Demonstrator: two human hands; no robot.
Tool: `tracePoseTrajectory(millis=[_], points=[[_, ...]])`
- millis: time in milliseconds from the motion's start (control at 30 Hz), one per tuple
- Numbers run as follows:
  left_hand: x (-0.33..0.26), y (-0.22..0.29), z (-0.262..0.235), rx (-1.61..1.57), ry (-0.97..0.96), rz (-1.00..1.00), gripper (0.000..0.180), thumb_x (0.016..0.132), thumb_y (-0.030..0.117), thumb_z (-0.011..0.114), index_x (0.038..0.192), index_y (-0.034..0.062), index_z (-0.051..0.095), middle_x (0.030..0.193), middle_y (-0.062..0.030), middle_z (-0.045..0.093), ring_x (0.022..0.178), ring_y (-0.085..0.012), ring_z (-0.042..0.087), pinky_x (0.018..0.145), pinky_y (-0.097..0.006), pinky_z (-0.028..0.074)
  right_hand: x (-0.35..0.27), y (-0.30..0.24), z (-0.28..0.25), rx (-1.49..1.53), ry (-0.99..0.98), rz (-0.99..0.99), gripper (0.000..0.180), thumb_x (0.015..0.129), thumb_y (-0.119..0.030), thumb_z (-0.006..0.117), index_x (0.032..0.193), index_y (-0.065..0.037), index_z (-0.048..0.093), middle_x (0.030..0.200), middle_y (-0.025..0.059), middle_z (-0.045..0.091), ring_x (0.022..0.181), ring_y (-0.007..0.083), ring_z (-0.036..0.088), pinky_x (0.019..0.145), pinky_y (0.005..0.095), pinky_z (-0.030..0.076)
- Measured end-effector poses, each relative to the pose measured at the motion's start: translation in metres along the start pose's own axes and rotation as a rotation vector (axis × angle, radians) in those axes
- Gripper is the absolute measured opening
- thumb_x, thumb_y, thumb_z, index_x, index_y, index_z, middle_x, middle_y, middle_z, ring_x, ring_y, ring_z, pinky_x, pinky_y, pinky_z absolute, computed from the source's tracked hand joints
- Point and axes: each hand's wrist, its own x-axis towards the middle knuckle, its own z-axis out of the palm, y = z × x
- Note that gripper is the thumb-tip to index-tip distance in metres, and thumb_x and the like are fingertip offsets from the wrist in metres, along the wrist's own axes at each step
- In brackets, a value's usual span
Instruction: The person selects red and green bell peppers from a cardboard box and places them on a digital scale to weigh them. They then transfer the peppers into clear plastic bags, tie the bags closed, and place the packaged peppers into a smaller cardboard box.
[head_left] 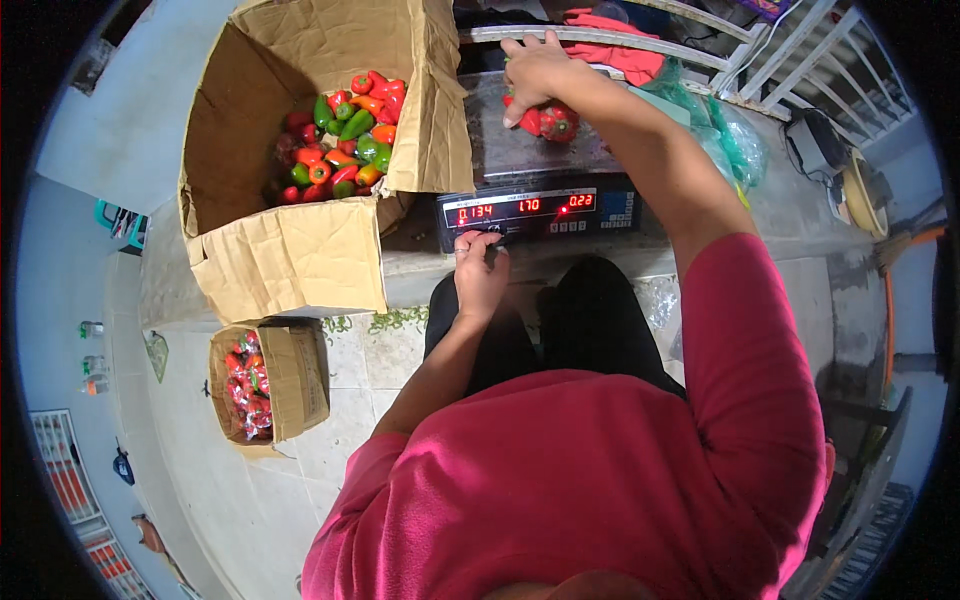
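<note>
While mixed peppers point(357, 125) lie in a cardboard box point(285, 265) at left, I see the left hand point(480, 278) curled against the front of the digital scale point(530, 182), grip unclear; the right hand point(540, 76) splays over red peppers point(550, 124) on the weighing plate point(490, 150); I'd keep hand pressure off for accuracy.

Three groups of red digits point(528, 206) glow on the scale's display point(503, 211), under small, seemingly blurred print point(518, 197).

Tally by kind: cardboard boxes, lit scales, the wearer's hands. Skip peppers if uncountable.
Cardboard boxes: 2 (large box, small box)
Lit scale: 1
Hands: 2 (left hand, right hand)
Total: 5
Peppers: skipped, too piled up to count.
</note>
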Motion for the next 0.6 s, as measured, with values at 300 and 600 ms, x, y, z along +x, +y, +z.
tracePoseTrajectory(millis=[300, 600], points=[[0.000, 0.000, -0.001, 0.031, 0.004, 0.016, 0.023, 0.069, 0.006, 0.063, 0.091, 0.0057, 0.059, 0.095, -0.0133, 0.051, 0.088, -0.0297, 0.052, 0.074, -0.035, 0.044, 0.002, -0.004, 0.001, -0.007, 0.011, -0.009, 0.059, 0.050, -0.056, 0.072, 0.092, -0.014, 0.069, 0.114, 0.0091, 0.043, 0.112, 0.0310, 0.037, 0.095, 0.0522, 0.023], [0.000, 0.003, -0.002, -0.005, -0.035, -0.060, 0.024, 0.069, 0.005, 0.063, 0.092, 0.0057, 0.058, 0.095, -0.0132, 0.051, 0.086, -0.0297, 0.053, 0.072, -0.034, 0.044, -0.017, -0.001, -0.028, 0.040, 0.117, 0.062, 0.057, 0.050, -0.059, 0.071, 0.084, -0.013, 0.068, 0.106, 0.0090, 0.044, 0.109, 0.0290, 0.039, 0.088, 0.0483, 0.026]])
